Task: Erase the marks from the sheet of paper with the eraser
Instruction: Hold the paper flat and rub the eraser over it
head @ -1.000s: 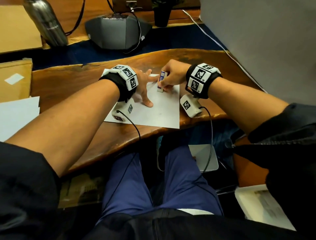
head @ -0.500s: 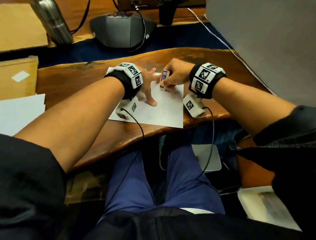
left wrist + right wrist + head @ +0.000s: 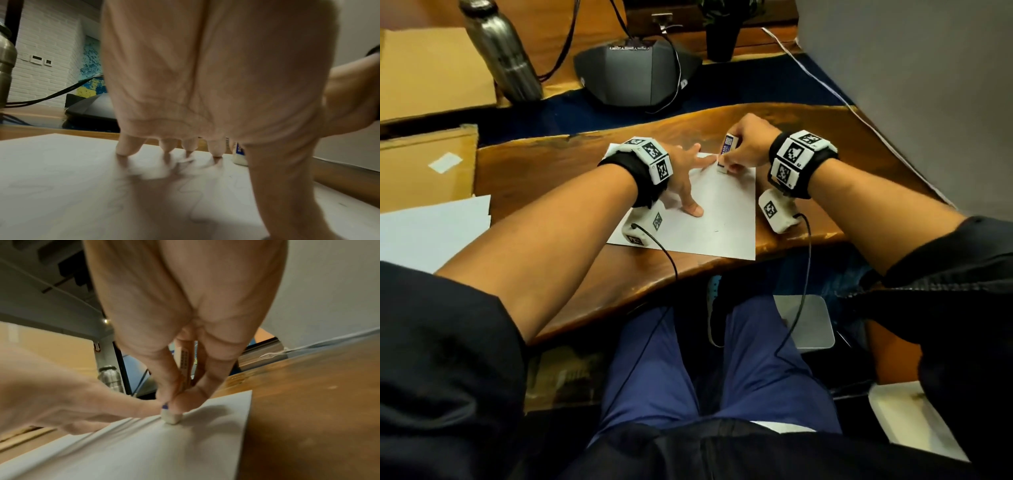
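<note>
A white sheet of paper (image 3: pixel 709 212) lies on the wooden table (image 3: pixel 544 178) near its front edge. Faint pencil squiggles (image 3: pixel 193 206) show on it in the left wrist view. My left hand (image 3: pixel 685 174) is spread flat on the sheet, fingertips (image 3: pixel 123 150) and thumb pressing it down. My right hand (image 3: pixel 743 147) pinches a white eraser (image 3: pixel 726 154) in a blue-printed sleeve, held upright. Its bare white tip (image 3: pixel 171 417) touches the paper near the far right corner, right beside my left index finger. The paper ripples slightly at the eraser.
A steel bottle (image 3: pixel 500 51) and a grey conference speaker (image 3: pixel 637 75) stand beyond the table. Cardboard (image 3: pixel 424 164) and white sheets (image 3: pixel 431 233) lie left. A grey wall (image 3: pixel 914 85) rises close on the right. Wrist cables hang over the front edge.
The eraser has shifted slightly back and forth on the far part of the sheet. My left hand stays pressed on the paper. The head view has drifted a little.
</note>
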A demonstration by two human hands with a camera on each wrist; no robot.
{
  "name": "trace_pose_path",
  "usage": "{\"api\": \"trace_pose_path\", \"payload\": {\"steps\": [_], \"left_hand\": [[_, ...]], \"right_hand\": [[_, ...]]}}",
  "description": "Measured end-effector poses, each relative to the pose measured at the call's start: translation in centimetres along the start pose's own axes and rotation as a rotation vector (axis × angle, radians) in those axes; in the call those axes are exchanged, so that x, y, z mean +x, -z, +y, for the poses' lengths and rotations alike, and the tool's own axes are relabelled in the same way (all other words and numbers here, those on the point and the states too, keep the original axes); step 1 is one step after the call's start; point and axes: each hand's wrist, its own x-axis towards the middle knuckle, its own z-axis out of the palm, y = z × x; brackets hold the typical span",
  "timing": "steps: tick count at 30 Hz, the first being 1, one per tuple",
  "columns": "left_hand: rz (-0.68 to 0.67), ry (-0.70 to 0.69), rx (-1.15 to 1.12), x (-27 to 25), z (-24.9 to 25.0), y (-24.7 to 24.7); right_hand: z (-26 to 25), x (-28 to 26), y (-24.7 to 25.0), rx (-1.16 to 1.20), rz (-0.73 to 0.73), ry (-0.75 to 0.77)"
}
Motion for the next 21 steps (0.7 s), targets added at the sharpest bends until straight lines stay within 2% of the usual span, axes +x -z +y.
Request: {"api": "trace_pose_path", "payload": {"steps": [4,9,13,16,18,21], "left_hand": [[0.101,-0.054,-0.1,-0.3,-0.4,-0.4],[0.01,-0.089,-0.142,-0.2,-1.0,-2.0],[0.011,-0.106,-0.097,-0.1,-0.6,-2.4],[0.001,-0.102,-0.06,-0.2,-0.5,-2.1],[-0.009,-0.096,-0.06,-0.2,-0.3,-1.8],[-0.017,-0.091,-0.044,0.0,-0.3,-1.8]], "right_hand": [[0.1,0.6,0.2,-0.017,0.015,-0.026],[-0.3,0.9,0.4,-0.021,0.038,-0.027],[0.0,0.0,-0.4,-0.055,0.062,0.076],[-0.2,-0.7,-0.2,-0.181,-0.103,0.18],[-0.5,-0.4,0.5,-0.225,-0.15,0.176],[-0.4,0.6,1.1,-0.153,-0.025,0.122]]}}
